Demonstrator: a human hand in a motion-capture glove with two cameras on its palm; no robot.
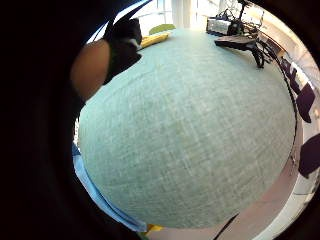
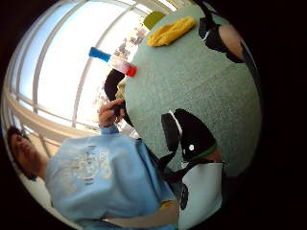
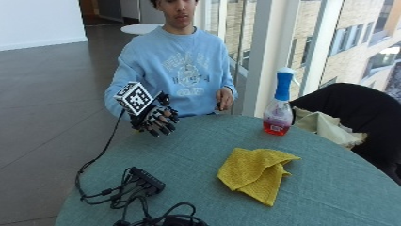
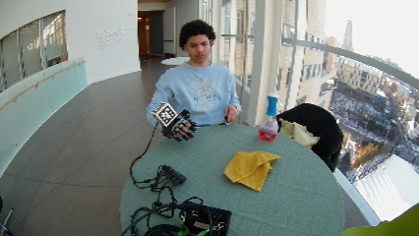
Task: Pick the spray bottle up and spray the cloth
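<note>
You sit at the far side of a round table [image 3: 351, 197] covered in green cloth, your gloved right hand [image 3: 156, 117] raised just above its far left edge, fingers hanging relaxed and spread, grasping nothing. The spray bottle [image 3: 279, 110] stands upright near the table's far right edge, blue head on top and red liquid in its base, well apart from the glove and across your body from it; your bare hand [image 3: 223, 99], resting at the far edge, lies nearer to the bottle than the gloved one does. The yellow cloth [image 3: 257, 172] lies crumpled in loose folds toward the middle of the table, nearer the camera than the bottle and not touching it. A black cable hub [image 3: 147, 179] with trailing leads sits at the near left. Judged from this layout, the pick-up has not begun: the gloved hand must travel rightward along the far edge to reach the bottle, whose long axis is vertical, so a wrap around the narrow neck below the blue head looks the likely approach. The thumb-side palm view shows the bottle beyond the table's rim, clear of the hand.
</note>
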